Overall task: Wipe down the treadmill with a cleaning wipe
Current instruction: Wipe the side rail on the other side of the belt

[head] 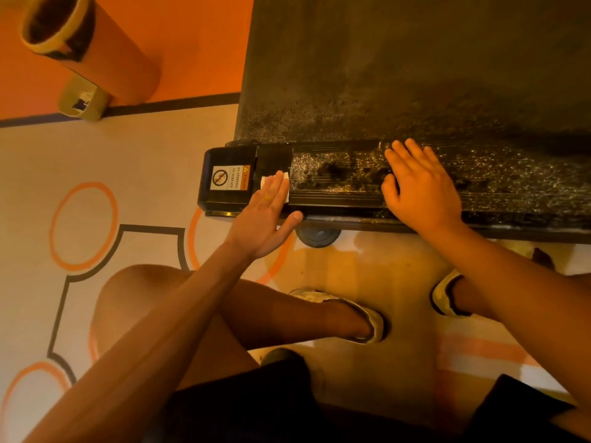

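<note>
A left hand presses a wipe flat on the treadmill's side rail.
Fingers straight, together; right hand rests flat, fingers relaxed; wipe mostly hidden.

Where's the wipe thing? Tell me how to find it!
Find the big dark treadmill, then follow its speckled side rail to the end with the black cap and warning sticker. There the left hand presses flat on the wipe. It is the only white scrap there, peeking out beside the fingers.
</note>
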Demonstrator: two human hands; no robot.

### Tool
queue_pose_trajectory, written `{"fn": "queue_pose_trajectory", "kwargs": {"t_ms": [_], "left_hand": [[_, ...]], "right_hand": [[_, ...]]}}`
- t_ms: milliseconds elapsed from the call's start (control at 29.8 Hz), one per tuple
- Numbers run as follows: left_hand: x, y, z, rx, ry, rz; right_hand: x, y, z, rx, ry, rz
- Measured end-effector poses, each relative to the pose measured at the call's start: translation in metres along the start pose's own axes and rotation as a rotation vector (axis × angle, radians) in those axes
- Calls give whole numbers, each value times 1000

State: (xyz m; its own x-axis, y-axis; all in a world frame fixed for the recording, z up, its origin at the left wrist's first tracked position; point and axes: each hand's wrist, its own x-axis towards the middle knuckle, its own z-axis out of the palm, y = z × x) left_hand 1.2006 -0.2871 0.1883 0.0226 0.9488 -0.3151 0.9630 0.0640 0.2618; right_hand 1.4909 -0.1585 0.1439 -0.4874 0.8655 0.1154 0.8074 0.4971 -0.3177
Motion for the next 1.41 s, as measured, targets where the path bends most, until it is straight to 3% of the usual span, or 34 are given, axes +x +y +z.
{"fn": "queue_pose_trajectory", "kwargs": {"t_ms": [269, 571, 973, 1410], "left_hand": [[6, 4, -7, -13, -17, 18], [56, 0, -13, -86, 41, 14], [3, 4, 3, -81, 39, 33], [72, 0, -22, -32, 18, 15]], "right_hand": [[0, -1, -7, 44, -78, 20], [0, 0, 1, 50, -31, 43], [1, -5, -8, 74, -72, 61], [2, 0, -3, 48, -53, 35]]}}
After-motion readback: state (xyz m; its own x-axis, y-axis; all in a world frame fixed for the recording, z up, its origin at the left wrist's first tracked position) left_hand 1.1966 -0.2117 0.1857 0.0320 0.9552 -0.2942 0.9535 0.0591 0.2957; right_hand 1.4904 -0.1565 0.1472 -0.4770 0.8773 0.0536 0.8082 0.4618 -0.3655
